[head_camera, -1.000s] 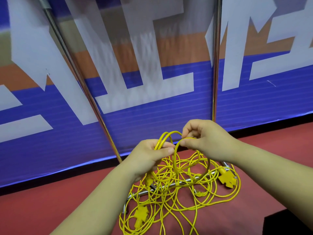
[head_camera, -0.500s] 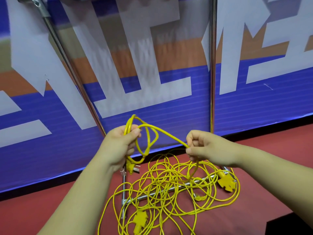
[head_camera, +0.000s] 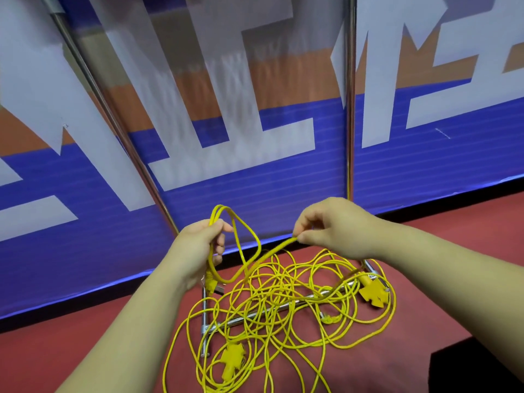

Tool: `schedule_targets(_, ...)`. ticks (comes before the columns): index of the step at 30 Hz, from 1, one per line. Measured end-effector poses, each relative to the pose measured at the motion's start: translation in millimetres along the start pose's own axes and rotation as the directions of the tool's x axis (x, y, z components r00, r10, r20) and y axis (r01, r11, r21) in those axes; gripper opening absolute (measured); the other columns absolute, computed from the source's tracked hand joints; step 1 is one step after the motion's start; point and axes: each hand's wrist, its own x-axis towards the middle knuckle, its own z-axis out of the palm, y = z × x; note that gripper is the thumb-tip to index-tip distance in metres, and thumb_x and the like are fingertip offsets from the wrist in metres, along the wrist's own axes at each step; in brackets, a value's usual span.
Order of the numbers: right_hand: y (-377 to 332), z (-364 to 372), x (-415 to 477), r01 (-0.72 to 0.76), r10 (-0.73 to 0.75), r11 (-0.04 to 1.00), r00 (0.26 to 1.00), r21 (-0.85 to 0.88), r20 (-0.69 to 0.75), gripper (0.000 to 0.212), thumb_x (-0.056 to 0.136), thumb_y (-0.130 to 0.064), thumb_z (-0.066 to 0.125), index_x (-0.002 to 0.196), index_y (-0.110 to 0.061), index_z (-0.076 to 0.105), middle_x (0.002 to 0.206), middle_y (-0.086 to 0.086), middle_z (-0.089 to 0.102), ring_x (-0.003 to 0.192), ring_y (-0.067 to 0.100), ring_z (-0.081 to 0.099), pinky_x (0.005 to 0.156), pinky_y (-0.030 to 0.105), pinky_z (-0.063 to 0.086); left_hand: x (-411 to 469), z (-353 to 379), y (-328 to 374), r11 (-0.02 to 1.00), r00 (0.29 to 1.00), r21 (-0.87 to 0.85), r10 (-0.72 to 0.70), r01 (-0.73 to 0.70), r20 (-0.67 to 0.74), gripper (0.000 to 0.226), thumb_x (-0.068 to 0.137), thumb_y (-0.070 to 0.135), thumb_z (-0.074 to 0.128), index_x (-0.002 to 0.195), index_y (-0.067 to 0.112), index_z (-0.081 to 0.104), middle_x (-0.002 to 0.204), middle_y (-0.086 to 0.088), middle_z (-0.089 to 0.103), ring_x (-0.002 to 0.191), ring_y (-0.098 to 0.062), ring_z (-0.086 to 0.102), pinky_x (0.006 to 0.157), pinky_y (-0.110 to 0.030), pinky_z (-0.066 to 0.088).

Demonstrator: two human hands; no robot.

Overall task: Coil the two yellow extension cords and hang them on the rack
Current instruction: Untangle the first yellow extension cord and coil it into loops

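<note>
A tangle of yellow extension cords (head_camera: 286, 304) lies on the red floor over the base of the metal rack (head_camera: 255, 314). My left hand (head_camera: 195, 251) grips a small coil of a few loops (head_camera: 243, 239), with a plug (head_camera: 210, 285) hanging below it. My right hand (head_camera: 331, 228) pinches the same cord a short way along, and the strand sags between both hands. Two yellow socket blocks lie in the heap, one at the right (head_camera: 373, 293) and one at the front (head_camera: 231, 360).
Two chrome uprights of the rack, left (head_camera: 113, 120) and right (head_camera: 350, 109), rise in front of a blue, white and orange banner wall (head_camera: 255, 165). A black block (head_camera: 479, 367) sits at the lower right on the red floor (head_camera: 56, 355).
My hands first spread apart, drawing cord out of the heap, and have since come a little closer again. The loops in my left hand now hang lower and wider.
</note>
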Motion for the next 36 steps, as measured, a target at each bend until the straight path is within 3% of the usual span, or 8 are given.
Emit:
schedule_targets(5, -10.6, 5.6, -0.7, 0.049, -0.059, 0.996, 0.99, 0.08, 0.125, 0.006, 0.088, -0.023, 0.075, 0.093, -0.022, 0.078, 0.064, -0.026, 0.063, 0.065, -0.009, 0.057, 0.061, 0.007, 0.04, -9.5, 17.8, 2.4, 0.998, 0.994, -0.007, -0.059, 0.06, 0.093, 0.03, 0.105, 0.023, 0.048, 0.088, 0.007, 0.067, 0.069, -0.004, 0.059, 0.06, -0.014, 0.057, 0.057, -0.025, 0.052)
schedule_targets(11, -10.8, 3.3, 3.5, 0.005, -0.025, 0.915, 0.999, 0.403, 0.043, 0.006, 0.087, -0.017, 0.076, 0.09, -0.022, 0.076, 0.078, 0.006, 0.074, 0.069, 0.012, 0.062, 0.068, 0.036, 0.053, -22.7, 38.3, 10.1, 0.985, 0.955, -0.102, -0.105, 0.138, 0.278, 0.028, 0.103, 0.02, 0.047, 0.088, 0.004, 0.065, 0.073, -0.013, 0.065, 0.067, -0.026, 0.067, 0.064, -0.035, 0.058)
schedule_targets(13, -8.5, 2.4, 4.2, 0.005, -0.001, 0.87, 1.0, 0.494, -0.008, 0.009, 0.087, -0.012, 0.075, 0.088, -0.02, 0.074, 0.068, 0.0, 0.069, 0.064, 0.008, 0.06, 0.062, 0.026, 0.05, -26.5, 43.1, 12.8, 0.984, 0.941, -0.101, -0.109, 0.148, 0.321, 0.028, 0.104, 0.021, 0.047, 0.088, 0.005, 0.064, 0.072, -0.014, 0.064, 0.064, -0.026, 0.067, 0.061, -0.033, 0.059)
schedule_targets(16, -5.4, 1.7, 5.0, 0.002, 0.047, 0.837, 0.996, 0.547, -0.075, 0.008, 0.087, -0.009, 0.075, 0.087, -0.016, 0.072, 0.062, -0.008, 0.064, 0.057, 0.003, 0.056, 0.058, 0.015, 0.044, -30.0, 49.0, 15.1, 0.986, 0.927, -0.056, -0.126, 0.156, 0.354, 0.03, 0.104, 0.026, 0.047, 0.089, 0.007, 0.064, 0.066, -0.011, 0.06, 0.052, -0.02, 0.06, 0.053, -0.029, 0.054)
schedule_targets(22, 3.6, 0.7, 7.5, -0.008, 0.207, 0.765, 0.95, 0.644, -0.233, 0.005, 0.086, -0.012, 0.076, 0.088, -0.014, 0.071, 0.064, 0.001, 0.063, 0.061, 0.016, 0.053, 0.059, 0.03, 0.042, -31.4, 53.0, 17.0, 0.965, 0.895, -0.144, -0.141, 0.22, 0.422, 0.033, 0.101, 0.035, 0.046, 0.084, 0.011, 0.061, 0.055, -0.002, 0.035, 0.038, -0.009, 0.028, 0.039, -0.02, 0.03)
schedule_targets(25, 5.8, -0.5, 8.5, -0.012, 0.235, 0.76, 0.937, 0.65, -0.259, 0.009, 0.084, -0.013, 0.078, 0.086, -0.015, 0.069, 0.066, 0.002, 0.065, 0.063, 0.016, 0.056, 0.063, 0.033, 0.044, -31.7, 54.8, 18.7, 0.964, 0.875, -0.133, -0.146, 0.231, 0.461, 0.035, 0.098, 0.041, 0.049, 0.084, 0.012, 0.061, 0.054, 0.001, 0.031, 0.039, -0.007, 0.023, 0.037, -0.017, 0.025)
schedule_targets(29, 7.7, -4.0, 10.4, 0.0, 0.226, 0.788, 0.93, 0.616, -0.289, 0.013, 0.082, -0.013, 0.08, 0.086, -0.014, 0.067, 0.067, -0.001, 0.067, 0.061, 0.01, 0.06, 0.062, 0.023, 0.048, -36.6, 56.8, 19.7, 0.98, 0.845, -0.06, -0.133, 0.192, 0.518, 0.028, 0.093, 0.038, 0.054, 0.08, 0.013, 0.059, 0.054, 0.002, 0.031, 0.04, -0.007, 0.024, 0.039, -0.018, 0.025)
schedule_targets(36, 11.9, -0.8, 3.0, -0.076, 0.187, 0.75, 0.977, 0.658, -0.101, 0.012, 0.086, -0.014, 0.076, 0.088, -0.008, 0.066, 0.066, 0.001, 0.066, 0.062, 0.013, 0.059, 0.063, 0.028, 0.048, -34.1, 39.3, 25.4, 0.947, 0.782, -0.205, -0.069, 0.246, 0.62, 0.027, 0.097, 0.031, 0.056, 0.076, 0.015, 0.054, 0.052, 0.005, 0.028, 0.037, -0.004, 0.024, 0.035, -0.017, 0.026)
